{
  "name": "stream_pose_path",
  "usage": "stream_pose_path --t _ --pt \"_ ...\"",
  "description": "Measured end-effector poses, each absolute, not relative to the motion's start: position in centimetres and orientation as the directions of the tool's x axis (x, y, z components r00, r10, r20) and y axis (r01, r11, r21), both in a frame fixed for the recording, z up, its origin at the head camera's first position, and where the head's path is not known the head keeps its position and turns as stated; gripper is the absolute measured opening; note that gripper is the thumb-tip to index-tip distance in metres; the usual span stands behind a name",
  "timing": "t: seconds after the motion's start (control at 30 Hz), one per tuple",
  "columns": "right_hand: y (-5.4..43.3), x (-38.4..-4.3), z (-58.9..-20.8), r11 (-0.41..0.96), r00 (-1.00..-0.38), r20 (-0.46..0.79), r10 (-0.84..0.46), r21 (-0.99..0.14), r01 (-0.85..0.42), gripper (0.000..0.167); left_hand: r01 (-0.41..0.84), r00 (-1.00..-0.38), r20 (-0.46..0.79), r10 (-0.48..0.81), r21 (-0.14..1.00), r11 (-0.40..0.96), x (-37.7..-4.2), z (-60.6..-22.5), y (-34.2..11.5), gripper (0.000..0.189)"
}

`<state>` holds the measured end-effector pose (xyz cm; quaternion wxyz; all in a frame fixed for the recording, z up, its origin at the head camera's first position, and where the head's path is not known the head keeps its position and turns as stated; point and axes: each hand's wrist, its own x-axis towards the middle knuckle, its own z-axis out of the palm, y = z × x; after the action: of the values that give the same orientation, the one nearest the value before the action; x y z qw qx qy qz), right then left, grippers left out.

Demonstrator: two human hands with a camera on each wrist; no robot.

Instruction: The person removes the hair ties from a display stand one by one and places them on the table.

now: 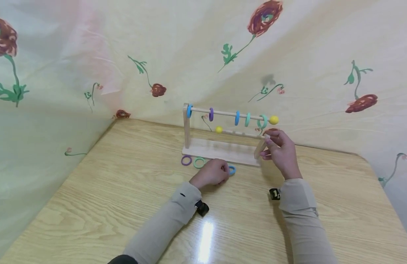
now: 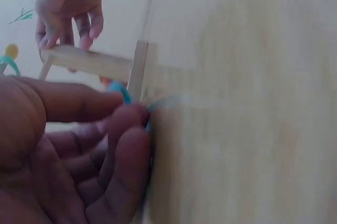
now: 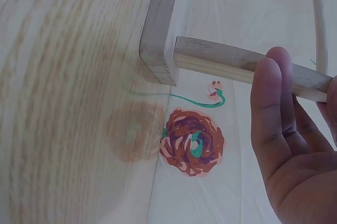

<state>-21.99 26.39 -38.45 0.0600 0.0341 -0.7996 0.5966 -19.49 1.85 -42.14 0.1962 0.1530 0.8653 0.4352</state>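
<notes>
Seemingly collecting with one hand while bracing the wooden rack [image 1: 220,148] with the other

The right hand [image 1: 282,152] is grasping the right post [image 1: 260,149] near its top, steadying the rack on the table [image 1: 124,190]. The left hand [image 1: 211,173] is resting low in front of the rack, its fingers curling inward beside a blue ring [image 1: 234,169]. Teal is showing at those fingertips in the left wrist view, but I cannot tell whether anything is being pinched. A purple ring [image 1: 186,165] and a green ring [image 1: 198,168] are lying to that hand's left, just before the rack's front edge. Five rings [image 1: 237,118] are hanging on the upper rod [image 1: 223,113]; the lower rod [image 1: 239,134] is showing none.

Picking up another ring for threading is, I judge, the step in hand. Probably the next move is calling for a lift clear of the rack's base, then lining the hole up with a rod's free end. The lower yellow ball [image 1: 219,129] is facing left, the upper yellow ball [image 1: 274,120] right, close to the right hand.

Behind, the floral cloth [image 1: 190,55] is crowding the table's back edge; bare wood is offering room leftward and in front.
</notes>
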Motion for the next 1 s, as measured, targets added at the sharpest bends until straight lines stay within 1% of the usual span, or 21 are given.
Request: stream_pose_path --t 0.13,0.2,0.33,0.4,0.6,0.7,0.83,1.0 --pt "26.31 -22.13 -38.40 0.286 -0.990 0.139 0.011 -0.949 -0.130 0.034 0.078 -0.889 -0.209 0.408 0.808 0.585 -19.14 -42.64 2.03 0.013" --pt "26.28 -22.21 -38.41 0.286 -0.990 0.141 0.011 -0.949 -0.132 0.035 0.051 -0.893 -0.221 0.393 0.817 0.575 -19.00 -42.77 2.08 0.011" --pt "26.26 -22.28 -38.51 0.285 -0.991 0.135 0.017 -0.950 -0.125 0.035 -0.018 -0.893 -0.256 0.371 0.842 0.539 -18.76 -43.01 2.24 0.001" --pt "26.30 -22.29 -38.55 0.287 -0.991 0.132 0.020 -0.950 -0.121 0.035 -0.045 -0.889 -0.274 0.365 0.849 0.527 -18.69 -43.12 2.34 0.009" --pt "26.44 -22.33 -38.75 0.291 -0.991 0.129 0.021 -0.950 -0.118 0.035 -0.119 -0.882 -0.319 0.347 0.864 0.490 -18.52 -43.26 2.48 0.043" --pt "26.45 -22.33 -38.83 0.288 -0.992 0.126 0.022 -0.951 -0.115 0.035 -0.137 -0.879 -0.329 0.345 0.867 0.479 -18.49 -43.22 2.46 0.055" --pt "26.49 -22.34 -38.81 0.289 -0.992 0.128 0.019 -0.950 -0.117 0.036 -0.128 -0.874 -0.329 0.358 0.866 0.483 -18.53 -43.14 2.27 0.062" --pt "26.49 -22.42 -38.75 0.288 -0.992 0.128 0.016 -0.950 -0.118 0.037 -0.125 -0.862 -0.329 0.385 0.875 0.468 -18.64 -43.21 1.95 0.062"
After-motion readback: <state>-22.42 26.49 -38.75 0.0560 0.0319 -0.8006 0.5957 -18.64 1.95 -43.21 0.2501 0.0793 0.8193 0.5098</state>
